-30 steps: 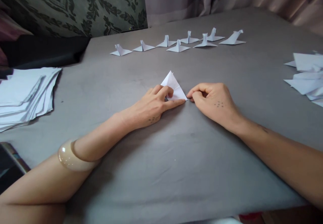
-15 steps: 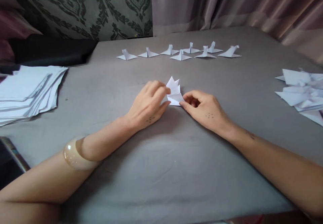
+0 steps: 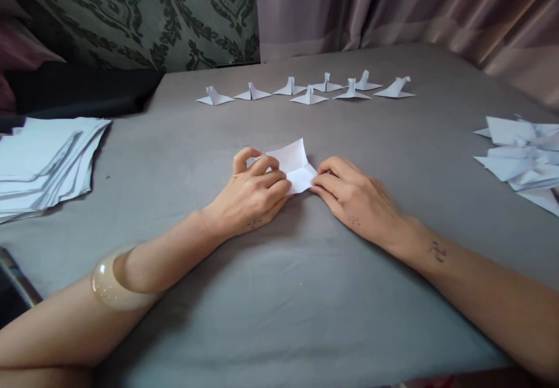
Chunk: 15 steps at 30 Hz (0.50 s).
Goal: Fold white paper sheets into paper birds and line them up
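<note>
A creased white sheet of paper (image 3: 293, 158), partly unfolded, is between my two hands at the middle of the table. My left hand (image 3: 259, 187) grips its left side, with the fingers curled and covering that part of the paper. At the lower right corner, my right hand (image 3: 349, 193) pinches the paper between thumb and fingers. A fold line runs across the sheet, and its far half stands tilted up. A pale bangle (image 3: 116, 283) circles my left forearm.
Several folded white paper figures (image 3: 309, 95) stand along the far side of the grey-covered table (image 3: 279, 318). A stack of white paper (image 3: 48, 161) lies at left, folded paper pieces (image 3: 519, 155) at right. A dark device (image 3: 15, 289) sits at the left edge.
The paper has opened out from a narrow pointed shape into a wider creased sheet. My left hand has turned and shifted slightly, now gripping its left side; my right hand still pinches the corner.
</note>
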Each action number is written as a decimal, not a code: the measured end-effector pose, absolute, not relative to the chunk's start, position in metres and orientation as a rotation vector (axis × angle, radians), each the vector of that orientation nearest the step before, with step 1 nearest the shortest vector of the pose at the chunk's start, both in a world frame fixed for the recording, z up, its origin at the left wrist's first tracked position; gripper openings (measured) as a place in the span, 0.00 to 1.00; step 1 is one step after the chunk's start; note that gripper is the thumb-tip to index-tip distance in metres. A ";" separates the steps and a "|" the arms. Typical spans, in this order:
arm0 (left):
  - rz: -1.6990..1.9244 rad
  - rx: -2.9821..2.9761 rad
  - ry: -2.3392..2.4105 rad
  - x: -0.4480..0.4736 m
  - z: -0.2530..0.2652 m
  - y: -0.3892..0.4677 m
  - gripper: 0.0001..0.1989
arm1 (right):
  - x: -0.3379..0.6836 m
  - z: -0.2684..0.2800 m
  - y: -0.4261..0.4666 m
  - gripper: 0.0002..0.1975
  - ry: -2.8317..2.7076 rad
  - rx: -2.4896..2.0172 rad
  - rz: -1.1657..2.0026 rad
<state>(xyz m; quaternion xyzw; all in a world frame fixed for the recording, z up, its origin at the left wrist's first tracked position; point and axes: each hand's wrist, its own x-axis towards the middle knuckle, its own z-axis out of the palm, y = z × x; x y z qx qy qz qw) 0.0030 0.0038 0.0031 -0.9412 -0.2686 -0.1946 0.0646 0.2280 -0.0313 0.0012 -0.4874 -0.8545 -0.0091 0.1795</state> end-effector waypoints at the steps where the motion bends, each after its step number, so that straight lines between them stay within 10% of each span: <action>1: -0.611 -2.854 -0.836 0.004 0.004 0.003 0.11 | 0.229 0.001 -0.032 0.10 -2.392 -1.402 0.043; 15: -0.806 -2.806 -1.385 0.025 -0.001 0.008 0.12 | 0.221 -0.004 -0.026 0.04 -2.058 -1.571 0.374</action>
